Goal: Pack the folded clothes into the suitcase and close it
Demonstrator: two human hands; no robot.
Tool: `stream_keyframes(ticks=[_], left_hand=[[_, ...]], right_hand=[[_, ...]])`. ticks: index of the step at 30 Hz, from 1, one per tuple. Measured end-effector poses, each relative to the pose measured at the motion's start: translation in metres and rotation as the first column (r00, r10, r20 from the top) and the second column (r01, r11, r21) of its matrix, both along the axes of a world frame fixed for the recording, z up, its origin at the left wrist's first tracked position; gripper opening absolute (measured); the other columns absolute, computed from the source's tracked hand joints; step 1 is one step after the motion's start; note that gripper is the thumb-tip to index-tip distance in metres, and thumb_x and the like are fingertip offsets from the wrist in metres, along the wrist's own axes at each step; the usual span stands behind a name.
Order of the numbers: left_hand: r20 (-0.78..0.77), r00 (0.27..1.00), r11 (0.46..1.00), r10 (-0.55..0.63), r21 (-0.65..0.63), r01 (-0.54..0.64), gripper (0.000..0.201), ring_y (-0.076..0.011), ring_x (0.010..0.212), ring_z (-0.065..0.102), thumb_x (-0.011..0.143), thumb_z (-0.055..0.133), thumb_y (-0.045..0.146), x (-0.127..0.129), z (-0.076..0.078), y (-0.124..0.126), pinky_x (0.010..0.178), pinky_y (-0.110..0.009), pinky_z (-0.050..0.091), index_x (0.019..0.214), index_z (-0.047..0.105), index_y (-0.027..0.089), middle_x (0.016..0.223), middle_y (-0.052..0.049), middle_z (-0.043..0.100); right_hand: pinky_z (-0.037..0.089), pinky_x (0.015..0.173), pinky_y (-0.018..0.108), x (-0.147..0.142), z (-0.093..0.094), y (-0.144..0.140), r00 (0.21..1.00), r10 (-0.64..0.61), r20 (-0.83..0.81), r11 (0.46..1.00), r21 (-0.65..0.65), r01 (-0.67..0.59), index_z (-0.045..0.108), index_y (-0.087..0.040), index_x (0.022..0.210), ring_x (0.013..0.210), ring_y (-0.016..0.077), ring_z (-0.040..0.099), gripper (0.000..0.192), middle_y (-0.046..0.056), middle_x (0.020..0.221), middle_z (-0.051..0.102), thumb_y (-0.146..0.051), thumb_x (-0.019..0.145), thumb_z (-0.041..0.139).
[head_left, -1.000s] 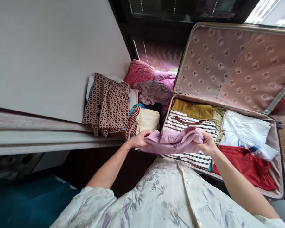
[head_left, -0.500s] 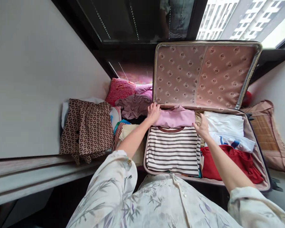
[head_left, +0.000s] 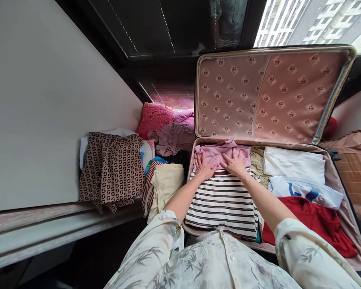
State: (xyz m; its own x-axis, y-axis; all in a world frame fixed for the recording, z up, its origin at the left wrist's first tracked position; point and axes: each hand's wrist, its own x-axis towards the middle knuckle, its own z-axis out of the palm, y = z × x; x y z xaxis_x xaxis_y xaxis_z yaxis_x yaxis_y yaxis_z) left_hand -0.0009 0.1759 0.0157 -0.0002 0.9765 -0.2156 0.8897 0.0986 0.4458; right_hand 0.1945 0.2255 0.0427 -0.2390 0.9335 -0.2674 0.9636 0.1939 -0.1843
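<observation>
A folded pink garment (head_left: 218, 151) lies along the back left of the suitcase (head_left: 350, 168). Flat on its left part rests my left hand (head_left: 205, 166), fingers spread. My right hand (head_left: 235, 161) presses on the same garment farther right, its fingers also apart. Below both hands is a striped shirt (head_left: 222, 204), folded, with dark lines on white. To the right in the case are a khaki garment (head_left: 258, 160), folded white cloth (head_left: 295, 162), a white and blue garment (head_left: 307, 190) and a red garment (head_left: 315, 224).
The case's patterned pink lid (head_left: 237, 92) stands raised against the window. At left lie a brown patterned cloth (head_left: 114, 168), a cream garment (head_left: 167, 182), a mauve crumpled cloth (head_left: 174, 138) and a red-pink pillow (head_left: 155, 118). A wall (head_left: 48, 112) borders the left side.
Both hands have moved from the pink garment's two ends inward onto its top and now lie flat with fingers spread. The view has shifted slightly.
</observation>
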Motion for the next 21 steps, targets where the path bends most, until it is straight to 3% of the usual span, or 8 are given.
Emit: stream_keyframes(ticks=[2,4,6,8,11,15,18,21], left_hand=[[0.012,1.000,1.000,0.005,0.030,-0.005,0.065,-0.0479,0.159,-0.004,0.092,0.066,0.055,-0.001,-0.002,-0.002,0.126,-0.069,0.009,0.154,0.049,0.043,0.176,0.004,0.007],[0.021,1.000,0.997,0.007,0.074,-0.009,0.064,-0.0477,0.159,-0.001,0.092,0.067,0.053,-0.001,-0.002,-0.005,0.126,-0.069,0.011,0.154,0.051,0.041,0.176,0.002,0.009],[0.022,1.000,0.994,0.013,0.110,-0.016,0.063,-0.0484,0.159,0.003,0.092,0.067,0.051,0.000,-0.001,-0.009,0.126,-0.069,0.014,0.152,0.054,0.040,0.176,-0.001,0.011],[0.011,1.000,0.991,0.015,0.130,-0.016,0.061,-0.0486,0.158,0.006,0.092,0.067,0.051,0.000,0.001,-0.012,0.125,-0.069,0.015,0.151,0.056,0.038,0.175,-0.003,0.015],[-0.021,1.000,0.987,0.011,0.158,-0.008,0.058,-0.0459,0.157,0.012,0.094,0.064,0.052,-0.001,0.009,-0.012,0.123,-0.067,0.019,0.149,0.058,0.034,0.173,-0.008,0.021],[-0.094,0.995,0.970,0.038,0.242,-0.014,0.052,-0.0378,0.153,0.025,0.101,0.052,0.037,-0.009,0.024,0.007,0.121,-0.057,0.028,0.151,0.055,0.026,0.169,-0.012,0.032],[-0.171,0.985,0.976,0.002,0.216,0.035,0.054,-0.0367,0.142,0.042,0.100,0.046,0.019,-0.018,0.036,0.034,0.115,-0.053,0.036,0.154,0.050,0.017,0.158,-0.020,0.046],[-0.220,0.975,0.985,-0.034,0.155,0.070,0.042,-0.0387,0.130,0.051,0.100,0.048,0.018,-0.024,0.047,0.055,0.109,-0.052,0.039,0.139,0.062,0.012,0.136,-0.024,0.060]], right_hand=[[0.035,0.104,0.066,0.004,0.004,0.006,0.997,-0.056,-0.059,0.994,0.093,0.061,0.053,-0.035,0.150,0.142,0.0465,0.029,0.059,0.015,0.163,0.035,-0.062,0.099,0.040],[0.037,0.101,0.059,0.011,0.009,0.015,0.975,-0.177,-0.132,0.958,0.202,0.202,0.057,-0.026,0.145,0.133,0.0409,0.038,0.055,0.019,0.152,0.047,-0.053,0.102,0.036],[0.037,0.100,0.056,0.023,0.011,0.025,0.938,-0.297,-0.179,0.902,0.270,0.337,0.057,-0.018,0.142,0.126,0.0391,0.042,0.053,0.022,0.144,0.053,-0.047,0.101,0.039],[0.037,0.099,0.056,0.039,0.010,0.034,0.926,-0.330,-0.182,0.886,0.280,0.370,0.057,-0.013,0.139,0.122,0.0396,0.044,0.053,0.023,0.137,0.058,-0.046,0.097,0.048],[0.041,0.094,0.051,0.066,0.003,0.041,0.957,-0.233,-0.174,0.935,0.231,0.270,0.064,-0.014,0.123,0.111,0.0370,0.049,0.043,0.019,0.119,0.065,-0.042,0.090,0.060],[0.045,0.084,0.039,0.093,-0.005,0.039,0.958,-0.058,-0.282,0.957,0.258,0.133,0.066,-0.020,0.100,0.095,0.0277,0.054,0.017,0.012,0.099,0.063,-0.025,0.088,0.055],[0.046,0.084,0.036,0.102,-0.005,0.035,0.937,0.031,-0.349,0.942,0.325,0.090,0.065,-0.021,0.092,0.095,0.0253,0.055,0.013,0.011,0.102,0.060,-0.019,0.085,0.054],[0.046,0.084,0.036,0.104,0.000,0.033,0.939,0.093,-0.332,0.941,0.338,0.027,0.063,-0.021,0.090,0.094,0.0252,0.055,0.011,0.010,0.102,0.063,-0.017,0.083,0.056]])
